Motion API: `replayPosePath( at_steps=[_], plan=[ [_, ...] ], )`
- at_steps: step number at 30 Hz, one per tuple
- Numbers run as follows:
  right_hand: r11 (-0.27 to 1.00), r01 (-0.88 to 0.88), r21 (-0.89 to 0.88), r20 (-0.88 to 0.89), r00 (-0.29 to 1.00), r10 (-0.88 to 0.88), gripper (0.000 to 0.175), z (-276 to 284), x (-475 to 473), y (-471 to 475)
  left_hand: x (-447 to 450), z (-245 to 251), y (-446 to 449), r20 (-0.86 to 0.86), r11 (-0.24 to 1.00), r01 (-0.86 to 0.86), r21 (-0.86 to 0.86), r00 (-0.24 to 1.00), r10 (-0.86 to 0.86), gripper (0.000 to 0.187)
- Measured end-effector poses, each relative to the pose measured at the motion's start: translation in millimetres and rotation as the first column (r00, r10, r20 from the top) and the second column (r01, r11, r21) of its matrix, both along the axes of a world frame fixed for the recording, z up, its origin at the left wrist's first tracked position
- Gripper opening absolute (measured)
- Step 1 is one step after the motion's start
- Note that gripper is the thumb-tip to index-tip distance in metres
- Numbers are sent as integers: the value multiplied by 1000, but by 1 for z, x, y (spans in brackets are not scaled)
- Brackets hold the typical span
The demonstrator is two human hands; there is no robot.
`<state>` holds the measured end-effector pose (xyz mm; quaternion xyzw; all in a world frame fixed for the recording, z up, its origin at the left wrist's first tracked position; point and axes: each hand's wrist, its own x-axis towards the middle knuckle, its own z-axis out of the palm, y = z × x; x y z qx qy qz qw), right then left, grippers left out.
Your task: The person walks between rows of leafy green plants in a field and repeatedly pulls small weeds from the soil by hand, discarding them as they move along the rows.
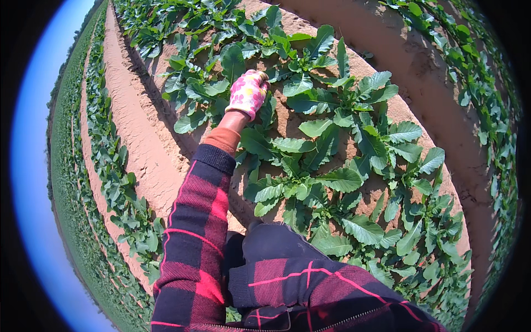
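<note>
My left hand [249, 93], in a white knit glove with pink and yellow flower prints, is over the soil bed among leafy green plants. Its fingers are curled closed, and nothing shows between them; their inner side is hidden. A broad upright leaf [233, 62] stands right behind the knuckles. Close by on the right grows a leafy plant [299, 68] with toothed leaves. Nearer to my body, another rosette [300, 184] spreads over the dry soil. My right hand is out of view; only its plaid sleeve [282, 282] crosses in front of my body, ending in a dark cuff.
Raised beds of the same crop run in rows, one to the left [116, 195] and one to the right [464, 62]. Sandy furrows [137, 120] lie between them. My dark-clothed leg [274, 242] is at the bed's near edge. Sky [37, 124] shows at far left.
</note>
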<state>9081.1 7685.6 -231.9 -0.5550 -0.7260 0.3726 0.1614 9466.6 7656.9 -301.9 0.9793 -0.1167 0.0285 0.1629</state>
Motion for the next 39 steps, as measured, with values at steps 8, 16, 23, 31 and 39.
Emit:
replayPosePath(
  at_steps=[8,16,23,31,39],
  plan=[
    [966,257,-42,-176,949,-260,29,-34,52,-13,81,-72,-44,-88,981,-161,105,981,170,21],
    [895,440,-73,-195,874,-446,27,-34,55,-15,51,-76,-19,-252,335,-231,-914,968,-20,17],
    [785,616,65,-265,769,-582,25,-22,68,35,-79,-9,210,-238,529,-203,-824,971,1,18],
    [531,784,322,-258,612,-748,24,-5,75,-17,-336,-79,323,-409,906,-424,-4,827,386,35],
    [-1,965,263,23,-8,-1000,8,27,3,-323,-427,-74,269,-105,928,-206,310,963,249,17]
  ],
)
